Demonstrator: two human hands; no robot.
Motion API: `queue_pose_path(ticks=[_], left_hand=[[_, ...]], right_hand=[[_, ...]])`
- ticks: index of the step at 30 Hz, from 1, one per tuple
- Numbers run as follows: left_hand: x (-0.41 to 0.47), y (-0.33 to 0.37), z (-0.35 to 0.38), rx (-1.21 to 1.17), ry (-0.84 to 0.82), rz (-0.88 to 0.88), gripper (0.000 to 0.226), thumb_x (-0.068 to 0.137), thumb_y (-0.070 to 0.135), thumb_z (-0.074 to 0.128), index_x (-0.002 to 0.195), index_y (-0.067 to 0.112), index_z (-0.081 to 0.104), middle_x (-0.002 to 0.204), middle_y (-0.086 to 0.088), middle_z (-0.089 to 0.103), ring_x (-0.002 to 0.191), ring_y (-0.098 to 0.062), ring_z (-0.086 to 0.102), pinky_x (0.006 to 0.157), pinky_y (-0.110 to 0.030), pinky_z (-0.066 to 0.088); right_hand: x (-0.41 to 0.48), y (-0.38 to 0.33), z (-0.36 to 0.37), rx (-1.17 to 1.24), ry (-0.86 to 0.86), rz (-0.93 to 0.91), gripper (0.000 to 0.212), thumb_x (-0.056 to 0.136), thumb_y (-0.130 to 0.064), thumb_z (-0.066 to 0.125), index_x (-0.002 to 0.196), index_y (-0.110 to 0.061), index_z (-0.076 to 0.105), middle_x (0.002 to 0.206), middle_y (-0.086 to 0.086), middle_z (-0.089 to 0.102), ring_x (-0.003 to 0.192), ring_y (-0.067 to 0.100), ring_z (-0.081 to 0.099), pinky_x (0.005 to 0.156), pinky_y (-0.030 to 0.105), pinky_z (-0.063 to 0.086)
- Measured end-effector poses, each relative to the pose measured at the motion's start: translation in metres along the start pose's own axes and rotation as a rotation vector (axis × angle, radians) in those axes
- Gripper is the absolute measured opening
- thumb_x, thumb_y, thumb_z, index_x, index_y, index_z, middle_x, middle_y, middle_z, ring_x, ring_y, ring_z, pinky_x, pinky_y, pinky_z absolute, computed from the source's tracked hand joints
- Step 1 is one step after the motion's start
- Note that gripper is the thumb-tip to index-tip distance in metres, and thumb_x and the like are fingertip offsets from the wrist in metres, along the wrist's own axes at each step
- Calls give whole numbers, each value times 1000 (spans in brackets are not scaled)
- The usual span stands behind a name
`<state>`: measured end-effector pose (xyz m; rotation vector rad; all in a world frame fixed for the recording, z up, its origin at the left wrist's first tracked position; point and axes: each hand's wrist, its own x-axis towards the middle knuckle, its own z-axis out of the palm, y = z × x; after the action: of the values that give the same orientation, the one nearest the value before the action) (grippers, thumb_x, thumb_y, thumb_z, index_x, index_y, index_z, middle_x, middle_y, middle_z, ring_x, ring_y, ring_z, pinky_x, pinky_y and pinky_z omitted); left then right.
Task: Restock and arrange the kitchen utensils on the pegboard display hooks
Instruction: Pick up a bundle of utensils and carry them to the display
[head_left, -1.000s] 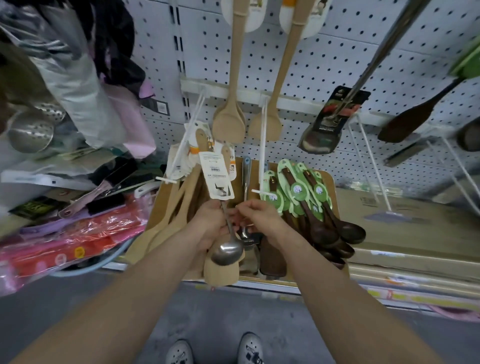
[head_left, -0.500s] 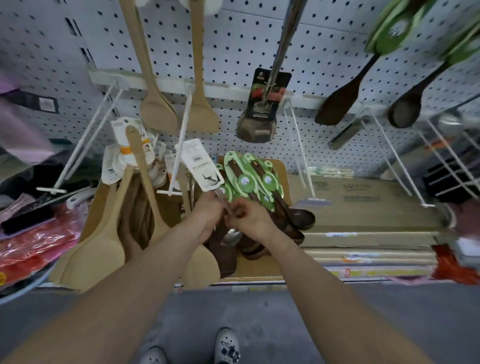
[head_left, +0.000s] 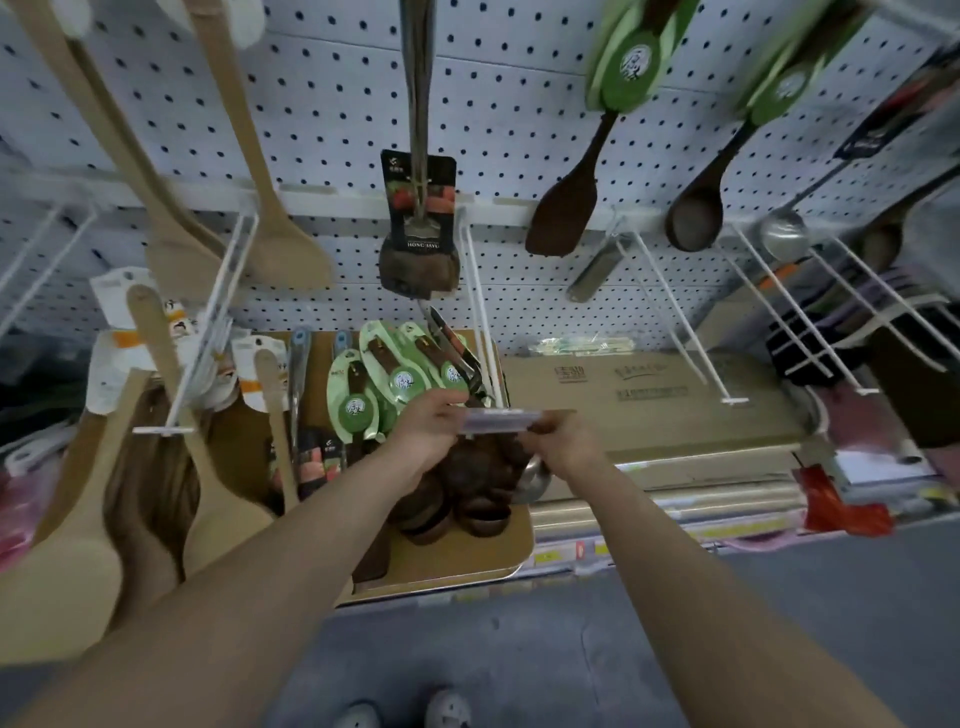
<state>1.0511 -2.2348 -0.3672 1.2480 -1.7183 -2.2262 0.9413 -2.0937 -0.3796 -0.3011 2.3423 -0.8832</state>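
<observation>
Above the hand-held card (head_left: 498, 419), black packaging (head_left: 418, 208) reads HONG·JAYU (white letters).

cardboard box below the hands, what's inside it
Green-carded dark wooden spoons, a pale wooden spatula and black-carded utensils show in the cardboard box. The left hand and right hand, holding a carded metal spoon, cover part; the bottom is hidden.

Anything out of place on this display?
Yes: green-carded dark spoons lie heaped in the cardboard box, not hung, though the white hook above is bare. No damage visible. Left hand and right hand hold a carded spoon.
</observation>
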Motion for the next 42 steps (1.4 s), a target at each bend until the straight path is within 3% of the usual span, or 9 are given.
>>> queue_pose_path(ticks=[7,11,17,22,27,31,34,39,42], left_hand=[[33,-15,56,67,6,-9,22,98,-1,46,105,8,64,108,-14,59,85,-21,58,66,-18,53],[43,-17,102,113,35,63,29,97,2,50,125,8,57,113,-5,61,107,-19,59,97,-33,50],[66,-49,150,103,51,60,20,95,4,53,99,22,62,111,-10,64,111,-27,60,103,-42,46],[87,-68,165,123,105,85,20,95,6,54,98,25,61,103,-6,65,109,-29,62,103,-45,46],[99,-64,174,77,155,110,23,95,2,51,99,22,60,103,-5,65,110,-25,62,103,-40,47],[108,-59,184,94,146,108,23,96,5,49,109,21,60,105,-3,66,103,-16,64,101,-38,48],[113,-56,191,89,163,117,24,96,2,48,111,16,60,99,0,65,103,-20,63,101,-38,48],[111,-50,200,107,169,103,26,96,0,48,118,7,59,97,-2,65,98,-20,63,100,-38,49],[101,-45,204,140,169,86,29,97,3,47,124,7,59,106,-8,66,100,-21,63,98,-34,50]], right_hand=[[40,47,-50,44,39,-13,21,89,-1,65,103,-15,70,78,6,60,74,22,57,60,23,44],[72,78,-84,14,50,7,18,87,1,67,99,-13,68,75,2,60,62,10,54,53,17,44],[128,132,-110,-93,-28,43,13,82,-6,72,89,-16,75,73,2,67,74,20,64,77,37,55],[173,149,-101,71,-199,207,23,83,2,70,105,-3,72,92,20,69,58,22,58,45,23,46],[215,153,-92,352,-116,329,18,96,2,52,91,-5,67,102,19,64,64,25,55,41,26,47],[239,160,-98,555,-17,290,33,93,-17,60,124,-8,62,122,13,65,105,31,66,80,38,57],[233,160,-101,666,165,179,20,89,-17,62,107,-26,67,111,5,68,101,28,66,91,44,55],[211,185,-87,369,237,-6,25,77,-30,63,94,-48,61,114,1,61,99,25,67,94,46,54],[179,176,-90,165,273,-129,37,82,-18,65,117,-30,61,125,4,50,110,26,60,99,43,50]])
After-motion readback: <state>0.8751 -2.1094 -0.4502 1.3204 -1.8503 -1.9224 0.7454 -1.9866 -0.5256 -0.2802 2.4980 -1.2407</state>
